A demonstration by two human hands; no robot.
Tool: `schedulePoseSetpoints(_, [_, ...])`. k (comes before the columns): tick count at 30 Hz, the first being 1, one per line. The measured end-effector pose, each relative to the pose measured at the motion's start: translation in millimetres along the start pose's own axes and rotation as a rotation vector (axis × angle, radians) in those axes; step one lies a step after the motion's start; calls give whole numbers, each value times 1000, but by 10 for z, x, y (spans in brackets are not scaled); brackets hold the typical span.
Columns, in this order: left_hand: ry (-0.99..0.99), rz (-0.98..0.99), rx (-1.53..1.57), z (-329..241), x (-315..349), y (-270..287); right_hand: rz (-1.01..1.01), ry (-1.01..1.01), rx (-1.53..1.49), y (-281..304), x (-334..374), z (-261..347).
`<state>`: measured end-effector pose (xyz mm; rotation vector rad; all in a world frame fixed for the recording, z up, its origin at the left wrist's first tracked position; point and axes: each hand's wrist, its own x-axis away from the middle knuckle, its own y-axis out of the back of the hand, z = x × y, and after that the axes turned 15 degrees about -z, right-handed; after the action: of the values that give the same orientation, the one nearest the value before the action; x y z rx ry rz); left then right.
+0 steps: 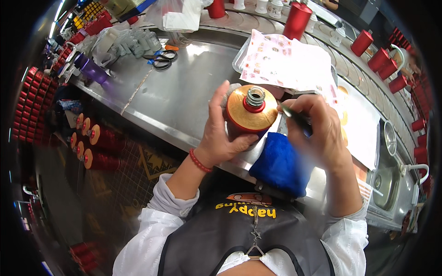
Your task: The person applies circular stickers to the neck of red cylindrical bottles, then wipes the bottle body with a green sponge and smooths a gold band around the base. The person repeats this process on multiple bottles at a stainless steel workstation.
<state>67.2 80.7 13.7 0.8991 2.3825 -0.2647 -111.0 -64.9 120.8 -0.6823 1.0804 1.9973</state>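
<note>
My left hand [217, 133] is closed round a red bottle with a gold shoulder [239, 110]. The bottle stands upright, its bare glass mouth uncapped and facing up. In my right hand [317, 124] is a slim dark-handled tool [298, 121], pinched between the fingers. Its tip is close to the right edge of the gold shoulder; whether it touches, I cannot tell. The hand is partly blurred, so the tool's exact kind stays unclear. A bright blue cloth [276, 168] lies just below the bottle, at the near edge of the metal table [175, 96].
Printed sticker sheets [290, 60] lie beyond my hands. Black scissors [162, 60], small clear glass pieces [138, 43] and a purple bottle [92, 69] are at the far left. A curved conveyor [359, 62] carries red bottles [298, 20]. At right is a sink [386, 186].
</note>
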Motion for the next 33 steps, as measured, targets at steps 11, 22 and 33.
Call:
schedulePoseSetpoints(11, [185,-80,388,-55,-84,2,57,169,-178,-36,-193,42])
schedulePoseSetpoints(22, [293,60,362,-105,-259,-49,-81,-707,-144,-355,72,-70])
schedulePoseSetpoints(33, [355,148,486,-43,-230,-22,-49,-526,42,-276,-286,-350])
